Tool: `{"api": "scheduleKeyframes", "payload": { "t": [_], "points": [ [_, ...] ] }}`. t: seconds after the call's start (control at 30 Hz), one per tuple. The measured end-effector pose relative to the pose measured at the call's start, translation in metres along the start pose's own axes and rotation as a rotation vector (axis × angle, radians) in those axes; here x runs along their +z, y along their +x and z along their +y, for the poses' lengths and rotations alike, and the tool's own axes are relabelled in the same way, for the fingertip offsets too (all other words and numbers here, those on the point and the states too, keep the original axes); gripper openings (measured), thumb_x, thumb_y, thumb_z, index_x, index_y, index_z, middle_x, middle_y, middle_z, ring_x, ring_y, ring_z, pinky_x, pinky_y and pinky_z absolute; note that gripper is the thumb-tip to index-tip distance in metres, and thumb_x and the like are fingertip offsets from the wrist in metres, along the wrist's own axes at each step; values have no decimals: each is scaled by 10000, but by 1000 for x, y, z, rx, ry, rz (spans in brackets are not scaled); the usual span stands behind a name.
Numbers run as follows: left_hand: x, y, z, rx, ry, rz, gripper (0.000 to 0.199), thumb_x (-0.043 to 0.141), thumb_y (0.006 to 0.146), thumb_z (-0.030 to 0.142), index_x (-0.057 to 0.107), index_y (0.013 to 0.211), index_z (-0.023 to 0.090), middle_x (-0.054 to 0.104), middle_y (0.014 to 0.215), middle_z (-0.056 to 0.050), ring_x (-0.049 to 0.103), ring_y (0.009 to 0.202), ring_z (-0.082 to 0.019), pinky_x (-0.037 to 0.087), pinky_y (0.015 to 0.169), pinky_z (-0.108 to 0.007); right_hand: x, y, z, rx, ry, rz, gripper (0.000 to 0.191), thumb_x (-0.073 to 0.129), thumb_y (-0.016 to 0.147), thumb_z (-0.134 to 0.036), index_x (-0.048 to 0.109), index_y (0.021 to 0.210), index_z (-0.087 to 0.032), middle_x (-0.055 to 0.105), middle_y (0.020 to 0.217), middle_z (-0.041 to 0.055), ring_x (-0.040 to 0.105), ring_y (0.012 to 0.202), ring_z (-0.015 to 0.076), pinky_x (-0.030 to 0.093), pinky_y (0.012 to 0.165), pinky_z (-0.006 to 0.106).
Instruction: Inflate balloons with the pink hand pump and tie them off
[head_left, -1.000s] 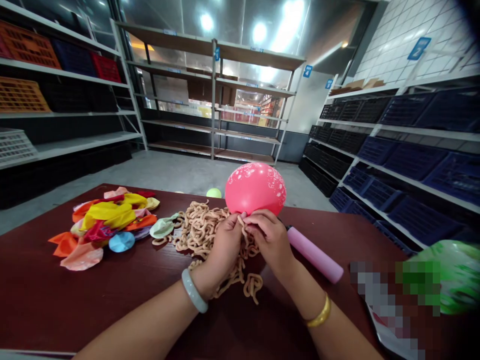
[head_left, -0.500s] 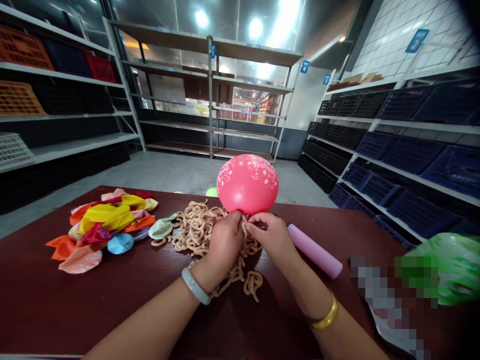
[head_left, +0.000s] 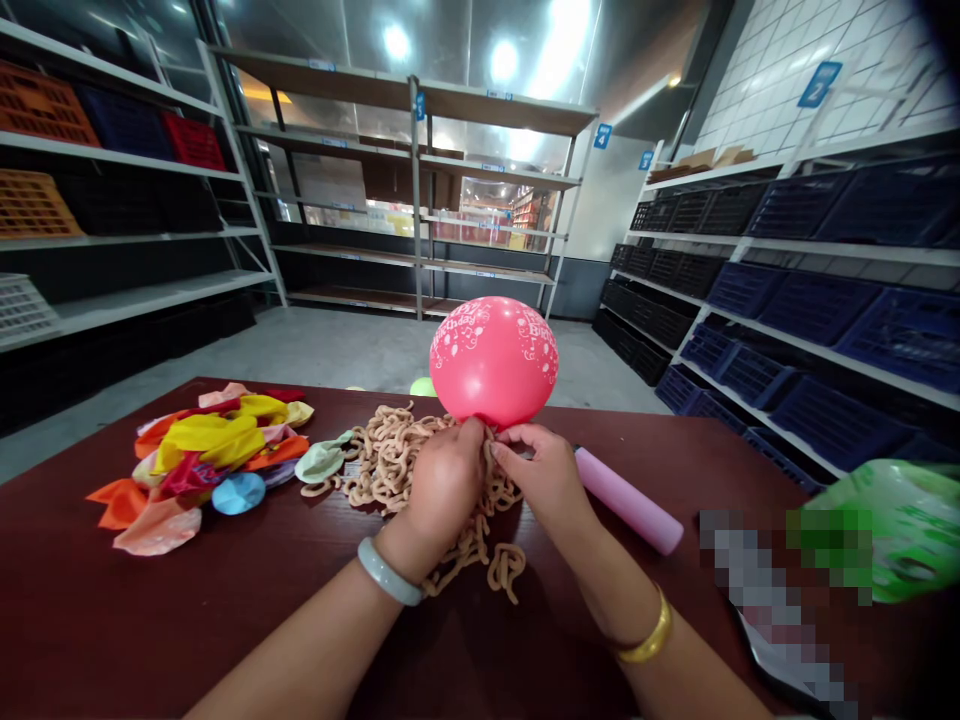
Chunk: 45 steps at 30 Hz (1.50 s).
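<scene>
An inflated pink balloon [head_left: 495, 360] with white birthday print stands upright above the table, its knotted or gathered end down between my hands. The fingers of my left hand [head_left: 448, 470] are closed on the balloon's neck, which they mostly hide. My right hand [head_left: 546, 470] pinches thumb and forefinger close beside it, where a bit of tan cord shows between the hands. Below and behind my left hand lies a tangled heap of tan cord [head_left: 390, 450], with a small loose coil [head_left: 508, 570] nearer me.
Limp coloured balloons [head_left: 210, 440] are piled on the dark red table [head_left: 90, 620] at left, a pale green one [head_left: 322, 458] beside the cord. A pink cylinder [head_left: 630, 500] lies right of my hand. Farther right are a green plastic bag [head_left: 900, 530] and a blurred-out object. Shelves with crates surround.
The balloon has turned slightly, so more of its lettering shows, and has risen a little. Both hands keep their pinch at its neck, nearly in place.
</scene>
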<state>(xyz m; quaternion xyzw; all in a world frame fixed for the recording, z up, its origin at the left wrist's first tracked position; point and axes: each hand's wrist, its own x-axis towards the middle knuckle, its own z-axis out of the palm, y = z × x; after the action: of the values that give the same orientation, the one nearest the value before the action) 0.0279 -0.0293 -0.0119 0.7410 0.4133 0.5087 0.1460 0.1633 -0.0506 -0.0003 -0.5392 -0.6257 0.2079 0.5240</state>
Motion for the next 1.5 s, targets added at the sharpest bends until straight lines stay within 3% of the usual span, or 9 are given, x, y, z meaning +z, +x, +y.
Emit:
{"api": "scheduleKeyframes", "payload": {
  "t": [0.1,0.2,0.33,0.53,0.7,0.97,1.3,1.4,1.5],
  "points": [
    [2,0,-1,-27,-11,-8,165,567,763,75,533,678,212,453,630,-15,391,610,-180,290,634,-273,3,-2,-2,-16,-38,-1,65,624,740,-203,633,675,-201,641,686,17,571,645,165,443,621,285],
    [7,-1,-3,-41,-58,-18,139,538,814,113,547,710,205,511,664,-17,433,624,-168,305,639,-267,5,-7,-5,-192,-214,83,76,590,773,-173,580,704,-203,607,737,27,552,700,172,424,658,294],
    [17,-2,-8,-143,-214,-26,106,490,867,185,574,803,192,574,733,-20,504,672,-159,350,662,-259,6,-11,-7,-346,-416,153,102,522,872,-199,530,771,-213,580,770,40,537,735,183,401,686,300],
    [27,-2,-9,-241,-464,-19,151,488,877,274,563,787,180,573,750,-12,509,722,-153,400,687,-252,6,-8,-1,-480,-589,201,141,456,921,-190,523,798,-206,560,773,45,520,724,186,388,677,293],
    [22,-1,-11,-225,-424,-5,151,479,888,280,584,860,174,607,815,-26,543,767,-161,420,718,-266,6,-9,-2,-426,-459,136,136,499,919,-191,558,796,-198,596,778,38,541,736,185,397,695,293],
    [14,-1,-7,-145,-122,-17,183,437,914,274,543,797,181,581,731,-19,528,668,-155,386,639,-265,3,-7,-2,-280,-174,78,71,558,874,-191,627,881,-205,684,870,34,609,800,185,441,740,293],
    [11,0,-14,116,326,-74,137,427,857,129,557,878,167,603,717,-67,559,655,-201,372,609,-292,2,7,16,46,55,-84,81,618,762,-258,662,730,-199,678,675,0,619,608,165,480,592,277],
    [10,0,-12,102,277,-65,137,418,877,159,555,886,171,605,721,-66,563,662,-200,382,614,-291,4,5,15,-11,28,-44,89,577,788,-256,623,744,-194,661,682,8,610,609,165,480,579,275],
    [12,1,-9,39,111,-66,158,406,919,228,543,851,185,594,715,-43,553,651,-177,390,613,-274,4,0,8,-259,-277,143,41,554,788,-189,587,764,-191,632,750,38,593,711,187,472,671,302]
  ]
}}
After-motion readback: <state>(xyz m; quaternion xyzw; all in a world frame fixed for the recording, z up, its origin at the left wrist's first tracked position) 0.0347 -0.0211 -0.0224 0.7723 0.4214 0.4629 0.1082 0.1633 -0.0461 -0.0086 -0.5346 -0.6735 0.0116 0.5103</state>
